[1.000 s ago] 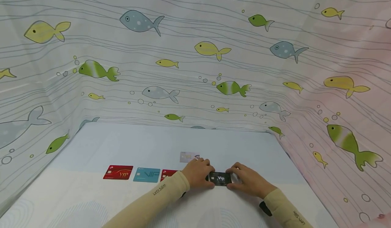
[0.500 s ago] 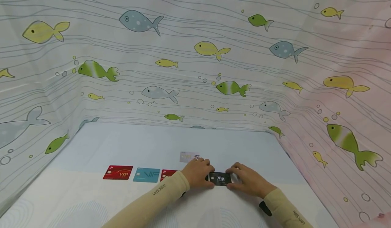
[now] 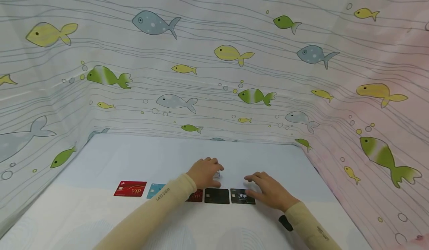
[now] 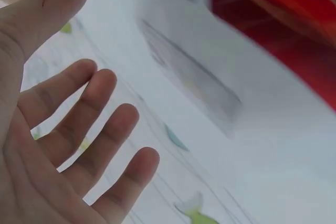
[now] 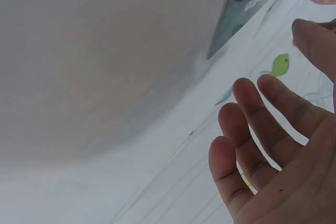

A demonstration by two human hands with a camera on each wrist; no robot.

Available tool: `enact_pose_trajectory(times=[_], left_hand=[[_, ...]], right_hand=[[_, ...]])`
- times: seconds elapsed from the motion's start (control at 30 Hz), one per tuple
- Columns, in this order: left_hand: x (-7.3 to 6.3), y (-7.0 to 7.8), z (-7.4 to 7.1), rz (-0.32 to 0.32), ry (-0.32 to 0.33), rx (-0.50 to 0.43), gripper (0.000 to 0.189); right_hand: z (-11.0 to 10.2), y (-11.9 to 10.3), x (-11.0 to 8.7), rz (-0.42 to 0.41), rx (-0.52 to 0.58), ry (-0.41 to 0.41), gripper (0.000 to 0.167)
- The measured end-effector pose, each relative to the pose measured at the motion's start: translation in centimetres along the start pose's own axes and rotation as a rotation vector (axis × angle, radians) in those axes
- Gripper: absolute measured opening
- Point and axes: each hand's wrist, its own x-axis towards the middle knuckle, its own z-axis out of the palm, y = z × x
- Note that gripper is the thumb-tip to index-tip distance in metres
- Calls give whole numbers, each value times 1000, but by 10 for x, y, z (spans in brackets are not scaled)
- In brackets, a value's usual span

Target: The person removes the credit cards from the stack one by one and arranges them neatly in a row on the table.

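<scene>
My left hand (image 3: pixel 203 172) is spread over a pale card (image 3: pixel 216 175), mostly hiding it in the head view; its fingers hold nothing. In the left wrist view the pale card (image 4: pixel 191 80) lies beyond the fingertips. The right hand (image 3: pixel 269 191) hovers at the right end of a black card marked Vip (image 3: pixel 242 196), thumb overlapping its edge and fingers loose. Left of that card lies a plain black card (image 3: pixel 217 196). A red card (image 3: pixel 196 196) is partly covered by the left wrist.
Farther left in the same row are a blue card (image 3: pixel 155 190), partly behind the left sleeve (image 3: pixel 157 205), and a red VIP card (image 3: pixel 130 189). The white table surface (image 3: pixel 134 153) is bounded by fish-printed cloth walls (image 3: pixel 207 82).
Both hands have let go of the black Vip card. The left hand has moved up and left to the pale card, uncovering the plain black card; the right has shifted slightly back.
</scene>
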Motion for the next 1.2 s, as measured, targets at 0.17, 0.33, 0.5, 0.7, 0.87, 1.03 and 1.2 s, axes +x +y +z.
enact_pose_trajectory(times=[0.17, 0.33, 0.5, 0.7, 0.87, 1.03, 1.2], left_hand=[[-9, -28, -4, -52, 17, -52, 52], [-14, -47, -2, -147, 1, -83, 52], [-15, -57, 1, -195, -47, -77, 55], [-17, -64, 5, -229, -84, -70, 54], [-17, -67, 10, -242, -99, -70, 55], [-16, -68, 10, -234, -100, -80, 53], [-13, -67, 9, -236, -99, -79, 51]], right_hand=[[-1, -9, 10, -33, 11, 14, 50], [3, -20, 24, -37, 5, -4, 53], [7, -36, 42, -29, -12, -73, 59], [11, -46, 72, -26, 5, -115, 59], [16, -47, 94, 12, 36, -146, 59], [21, -51, 106, 71, -13, -197, 67], [24, -55, 113, 99, -44, -202, 67]])
